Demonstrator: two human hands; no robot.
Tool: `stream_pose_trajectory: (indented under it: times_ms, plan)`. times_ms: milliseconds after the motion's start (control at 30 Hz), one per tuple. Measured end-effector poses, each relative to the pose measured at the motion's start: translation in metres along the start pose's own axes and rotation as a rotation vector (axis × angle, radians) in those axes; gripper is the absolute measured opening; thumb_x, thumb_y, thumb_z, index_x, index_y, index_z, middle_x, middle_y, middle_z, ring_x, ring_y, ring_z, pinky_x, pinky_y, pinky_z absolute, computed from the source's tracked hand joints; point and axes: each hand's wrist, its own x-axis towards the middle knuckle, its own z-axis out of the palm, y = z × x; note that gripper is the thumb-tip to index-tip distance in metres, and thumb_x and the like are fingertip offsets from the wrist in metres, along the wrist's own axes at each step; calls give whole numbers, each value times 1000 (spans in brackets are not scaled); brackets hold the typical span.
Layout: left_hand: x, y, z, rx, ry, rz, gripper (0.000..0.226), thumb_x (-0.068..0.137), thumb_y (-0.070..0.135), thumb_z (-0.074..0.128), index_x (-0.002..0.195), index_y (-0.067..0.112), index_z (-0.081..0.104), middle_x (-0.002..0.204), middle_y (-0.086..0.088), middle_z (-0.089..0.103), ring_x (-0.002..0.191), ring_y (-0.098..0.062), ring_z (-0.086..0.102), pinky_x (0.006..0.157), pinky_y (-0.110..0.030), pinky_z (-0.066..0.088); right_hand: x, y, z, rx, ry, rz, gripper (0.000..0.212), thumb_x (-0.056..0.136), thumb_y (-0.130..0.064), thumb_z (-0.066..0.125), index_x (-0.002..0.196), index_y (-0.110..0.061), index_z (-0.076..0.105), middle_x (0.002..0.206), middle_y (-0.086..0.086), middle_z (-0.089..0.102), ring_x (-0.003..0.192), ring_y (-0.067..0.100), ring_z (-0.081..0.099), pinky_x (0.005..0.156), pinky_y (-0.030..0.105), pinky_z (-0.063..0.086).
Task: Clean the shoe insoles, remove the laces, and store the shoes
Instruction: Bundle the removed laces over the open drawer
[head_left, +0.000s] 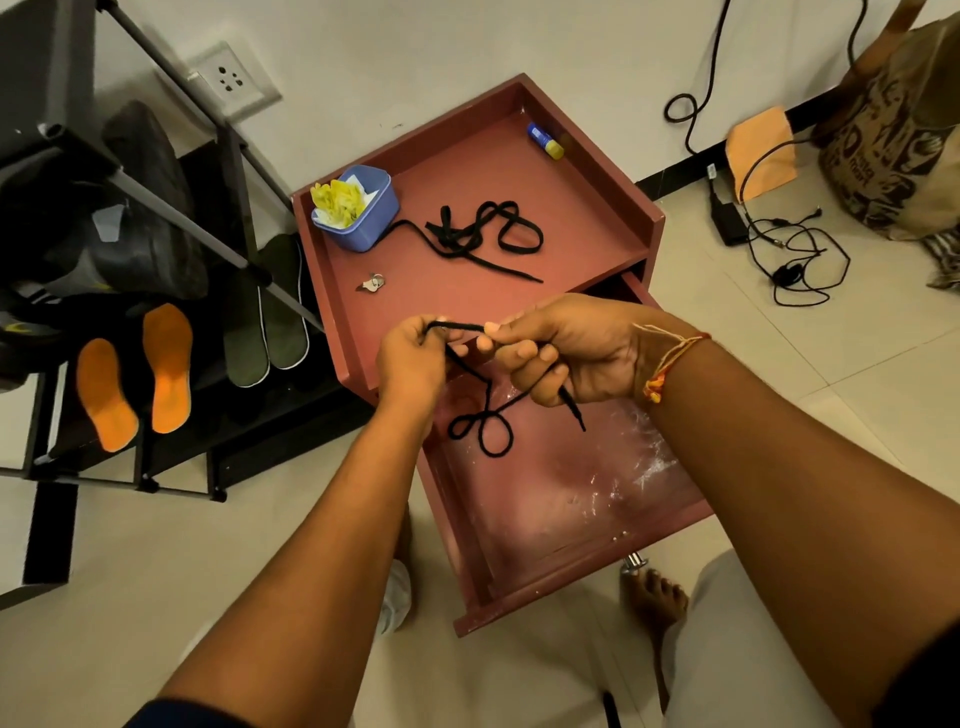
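Observation:
My left hand and my right hand both pinch a black shoelace above the open drawer of a reddish-brown side table. The lace runs taut between my fingers, and its loops hang down into the drawer. A second black lace lies tangled on the table top. Two orange insoles lean upright on the black shoe rack at the left, beside a pair of dark green shoes. Dark shoes sit on the shelf above.
On the table top stand a blue tub holding yellow cloth, a small key and a blue glue stick. Black cables and an adapter lie on the floor at the right, near an orange cloth and a printed bag. My bare foot is under the drawer.

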Motion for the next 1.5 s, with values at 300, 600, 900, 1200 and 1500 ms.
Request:
stream_pose_trajectory:
  times_ms: [300,600,900,1200,1500]
  plan:
    - [1,-8,11,118,-11,17,23,101,18,53,84,12,68,70,-2,71,63,-12,70,74,-40,62,2,-1,3,334,-335,-56,23,102,-33,42,92,-16,53,57,-10,46,46,-1,28,43,12,20]
    - [-77,-17,23,406,-558,294,22,105,30,49,110,17,67,69,9,61,63,-10,60,65,-39,55,15,-3,-7,344,141,-733,26,105,-34,40,94,-19,58,76,-6,51,65,8,45,67,25,39]
    - [-64,12,-4,157,-401,370,19,105,26,51,92,26,65,63,20,55,60,1,48,60,-26,48,22,11,-8,-933,647,-339,34,105,-35,40,84,-14,58,66,-2,59,60,13,51,62,33,47]
    - [-35,15,-1,-78,-130,249,20,106,31,47,91,20,54,62,7,45,52,-4,40,54,-26,42,6,3,-2,-200,129,-74,61,95,-65,31,68,-16,52,37,-6,34,29,4,25,40,18,14]
    - [-76,-10,36,70,-408,219,21,106,15,46,103,9,65,65,15,57,59,9,52,61,-10,41,6,2,-7,356,-162,-524,44,103,-43,35,111,-15,67,109,5,72,104,19,68,95,36,49]
